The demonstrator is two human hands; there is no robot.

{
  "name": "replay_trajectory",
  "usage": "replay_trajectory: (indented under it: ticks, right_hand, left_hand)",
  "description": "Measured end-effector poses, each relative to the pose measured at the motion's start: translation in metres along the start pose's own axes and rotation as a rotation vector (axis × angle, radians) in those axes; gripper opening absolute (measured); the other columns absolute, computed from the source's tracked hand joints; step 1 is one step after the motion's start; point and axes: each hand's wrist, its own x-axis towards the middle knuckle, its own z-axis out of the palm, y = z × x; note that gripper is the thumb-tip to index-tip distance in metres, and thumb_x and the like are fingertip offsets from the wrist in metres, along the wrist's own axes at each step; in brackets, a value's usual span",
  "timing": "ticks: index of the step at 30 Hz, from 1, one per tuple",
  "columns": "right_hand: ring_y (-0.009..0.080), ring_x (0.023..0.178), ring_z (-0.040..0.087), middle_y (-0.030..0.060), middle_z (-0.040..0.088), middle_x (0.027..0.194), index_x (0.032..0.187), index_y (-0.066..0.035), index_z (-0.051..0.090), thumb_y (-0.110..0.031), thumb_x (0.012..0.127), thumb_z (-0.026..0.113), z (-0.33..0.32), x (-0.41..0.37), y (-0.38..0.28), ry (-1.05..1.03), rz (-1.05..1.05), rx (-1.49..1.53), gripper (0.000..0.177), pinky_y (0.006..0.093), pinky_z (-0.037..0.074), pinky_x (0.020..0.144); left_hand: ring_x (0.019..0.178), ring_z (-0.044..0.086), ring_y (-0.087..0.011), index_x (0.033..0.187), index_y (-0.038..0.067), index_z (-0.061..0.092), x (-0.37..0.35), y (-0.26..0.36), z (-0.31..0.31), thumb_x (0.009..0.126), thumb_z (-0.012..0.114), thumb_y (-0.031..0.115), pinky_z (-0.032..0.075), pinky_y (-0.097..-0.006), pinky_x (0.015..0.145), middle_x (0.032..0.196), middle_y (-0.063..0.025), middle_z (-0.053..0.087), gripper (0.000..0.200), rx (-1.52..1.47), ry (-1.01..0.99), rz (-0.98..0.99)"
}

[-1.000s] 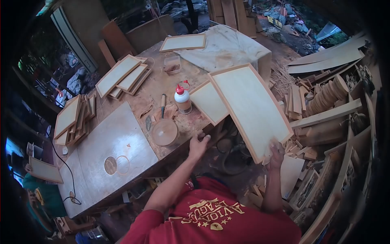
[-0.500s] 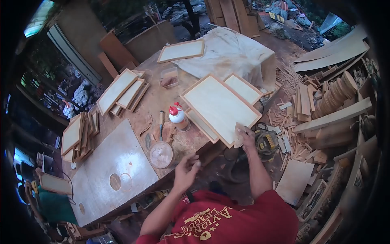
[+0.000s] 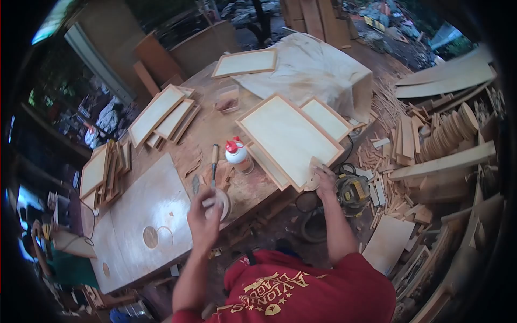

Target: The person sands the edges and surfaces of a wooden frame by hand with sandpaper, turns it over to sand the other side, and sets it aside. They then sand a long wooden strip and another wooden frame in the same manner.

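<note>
My right hand (image 3: 325, 182) grips a thin tan flat piece (image 3: 313, 173) at the near right corner of a large framed panel (image 3: 291, 137). The panel has a pale face and a light wood rim, and lies over smaller framed panels (image 3: 326, 118). My left hand (image 3: 204, 219), slightly blurred, is over the round pale tub (image 3: 225, 203) at the table's near edge and partly hides it. Its fingers look apart, with nothing visible in them. Beyond the tub are a wood-handled chisel-like tool (image 3: 214, 161) and a white bottle with a red cap (image 3: 237, 154).
Stacked framed panels (image 3: 156, 116) stand on the table's left side. A clear plastic box (image 3: 227, 100) and a draped pale sheet (image 3: 318, 70) are farther back. A yellow-black power tool (image 3: 353, 192) and wood offcuts (image 3: 401, 185) lie at the right. A smooth board (image 3: 142, 215) covers the near left.
My left hand has moved left, from beside the table edge to over the round tub. My right hand stays at the panel's corner with the tan piece. The view has shifted slightly.
</note>
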Motion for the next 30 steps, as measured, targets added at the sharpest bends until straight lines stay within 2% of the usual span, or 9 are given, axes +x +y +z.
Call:
replay_trajectory:
  ticks: [2,4,6,9,12,15,23,26,30]
  right_hand:
    - [0.0153,0.091,0.070,0.0069,0.074,0.104,0.118,0.007,0.072,-0.009,0.093,0.074,-0.004,0.009,0.004,-0.054,0.011,-0.076,0.030,0.0292,0.055,0.083]
    - [0.0164,0.089,0.072,0.0085,0.075,0.104,0.121,0.008,0.070,-0.009,0.093,0.075,-0.003,0.011,0.007,-0.076,0.028,-0.144,0.033,0.0302,0.057,0.081]
    - [0.0156,0.088,0.071,0.0082,0.075,0.103,0.118,0.008,0.072,-0.009,0.092,0.075,0.002,0.009,0.009,-0.056,0.016,-0.181,0.030,0.0296,0.056,0.080]
    - [0.0145,0.087,0.071,0.0080,0.075,0.101,0.114,0.008,0.074,-0.009,0.091,0.075,0.010,0.001,0.010,-0.039,0.002,-0.255,0.028,0.0285,0.056,0.078]
    - [0.0134,0.086,0.070,0.0074,0.076,0.099,0.111,0.008,0.075,-0.009,0.090,0.076,0.014,-0.004,0.011,-0.039,0.007,-0.250,0.026,0.0277,0.055,0.077]
    - [0.0128,0.084,0.069,0.0062,0.076,0.097,0.109,0.008,0.076,-0.009,0.089,0.078,0.020,-0.009,0.019,-0.068,0.021,-0.261,0.026,0.0275,0.054,0.076]
    - [0.0106,0.077,0.067,0.0030,0.073,0.086,0.103,0.008,0.076,-0.009,0.088,0.078,0.062,-0.023,0.029,-0.137,0.026,-0.436,0.022,0.0273,0.052,0.070]
    - [0.0141,0.083,0.069,0.0075,0.075,0.093,0.108,0.010,0.075,-0.008,0.087,0.078,0.061,-0.015,0.016,-0.158,0.144,-0.395,0.027,0.0285,0.053,0.075]
    - [0.0213,0.099,0.071,0.0158,0.075,0.110,0.120,0.012,0.071,-0.006,0.085,0.078,0.067,-0.015,0.006,0.032,0.064,-0.423,0.040,0.0325,0.055,0.086]
  left_hand:
    - [0.122,0.065,-0.0307,0.144,-0.005,0.052,0.043,-0.007,-0.002,0.084,0.087,0.018,0.055,-0.0431,0.101,0.133,-0.0228,0.065,0.073,0.230,-0.005,0.138]
    - [0.127,0.063,-0.0370,0.150,-0.004,0.044,0.092,-0.024,0.011,0.075,0.093,0.030,0.054,-0.0451,0.103,0.140,-0.0279,0.060,0.096,0.300,-0.058,0.120]
    - [0.130,0.061,-0.0411,0.152,-0.004,0.040,0.137,-0.051,0.032,0.071,0.095,0.034,0.055,-0.0455,0.103,0.142,-0.0305,0.058,0.105,0.462,-0.098,0.198]
    - [0.123,0.066,-0.0395,0.147,-0.001,0.050,0.162,-0.038,0.062,0.075,0.091,0.032,0.056,-0.0439,0.099,0.131,-0.0286,0.066,0.089,0.564,-0.209,0.193]
    - [0.108,0.072,-0.0378,0.136,0.002,0.063,0.183,-0.064,0.076,0.080,0.087,0.033,0.058,-0.0451,0.093,0.113,-0.0253,0.073,0.068,0.402,-0.295,0.054]
    - [0.096,0.075,-0.0371,0.125,0.005,0.072,0.179,-0.080,0.064,0.084,0.082,0.032,0.058,-0.0448,0.088,0.101,-0.0226,0.076,0.050,0.469,-0.169,0.052]
    - [0.095,0.076,-0.0269,0.124,0.001,0.073,0.169,-0.078,0.004,0.085,0.085,0.032,0.059,-0.0394,0.086,0.106,-0.0198,0.077,0.051,0.365,-0.099,0.006]
    - [0.097,0.076,-0.0299,0.128,0.001,0.071,0.173,-0.095,0.006,0.084,0.086,0.033,0.059,-0.0404,0.088,0.108,-0.0197,0.077,0.056,0.405,-0.130,0.052]
    - [0.104,0.075,-0.0351,0.136,0.003,0.065,0.180,-0.102,0.017,0.082,0.088,0.035,0.058,-0.0432,0.091,0.114,-0.0204,0.076,0.067,0.404,-0.235,0.093]
